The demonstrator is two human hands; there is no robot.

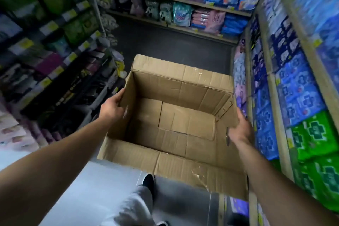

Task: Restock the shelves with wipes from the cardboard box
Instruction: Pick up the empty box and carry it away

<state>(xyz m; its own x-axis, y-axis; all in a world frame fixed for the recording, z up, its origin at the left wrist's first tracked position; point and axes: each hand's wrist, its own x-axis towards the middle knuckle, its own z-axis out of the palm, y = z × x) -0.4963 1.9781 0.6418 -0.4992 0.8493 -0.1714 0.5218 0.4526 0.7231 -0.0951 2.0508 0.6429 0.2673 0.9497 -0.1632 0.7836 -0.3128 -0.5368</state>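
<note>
In the aisle between the shelves, the box (176, 115) is held open side up in front of the person, its long axis running from the near flap toward the far flap. The left hand (111, 108) grips the left wall at its rim, thumb on the outside face. The right hand (238, 128) holds the right wall; whether its fingers curl over the edge cannot be told, as blur hides them. No wipes show inside; only the bare floor of the box is visible. The stocked packs (300, 93) lie to the right, nearer the right hand, so restocking appears complete.
</note>
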